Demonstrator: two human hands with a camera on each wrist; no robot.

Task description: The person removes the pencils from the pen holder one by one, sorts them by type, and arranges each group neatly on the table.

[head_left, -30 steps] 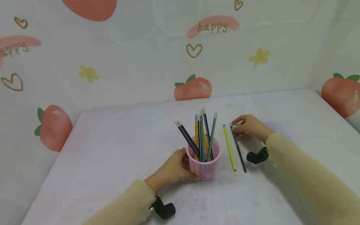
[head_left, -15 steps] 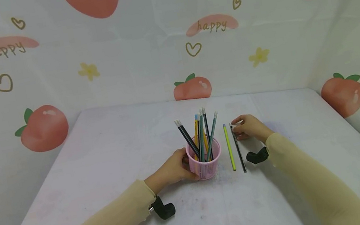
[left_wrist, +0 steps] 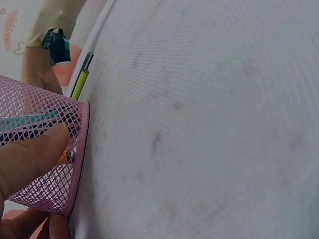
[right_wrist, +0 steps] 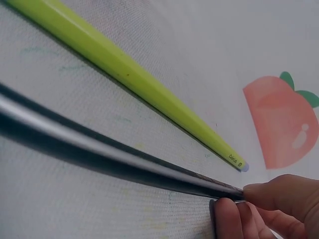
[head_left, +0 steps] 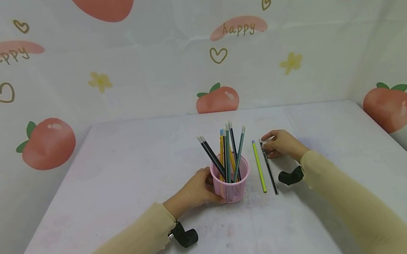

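In the head view my left hand (head_left: 195,190) grips a pink mesh pencil cup (head_left: 234,193) that stands upright on the table. Its thumb (left_wrist: 42,152) lies across the mesh in the left wrist view, with fingers round the other side. Several pencils (head_left: 229,158), black, yellow and green, lean in the cup with their eraser ends up. Right of the cup lies a lime-green pencil (head_left: 259,167). Beside that is a black pencil (head_left: 271,174), whose far end my right hand (head_left: 282,144) pinches between thumb and fingers, as the right wrist view (right_wrist: 279,199) confirms.
A white cloth covers the table (head_left: 143,155). Printed fabric walls (head_left: 159,62) with peaches, hearts and flowers rise at the back and both sides. A black wrist camera (head_left: 291,176) sits at the right cuff, another camera (head_left: 186,235) at the left.
Both hands, the cup and the pencils stay where they were. Only the printed cloth on the left has shifted, its peach now further left and fuller in view.
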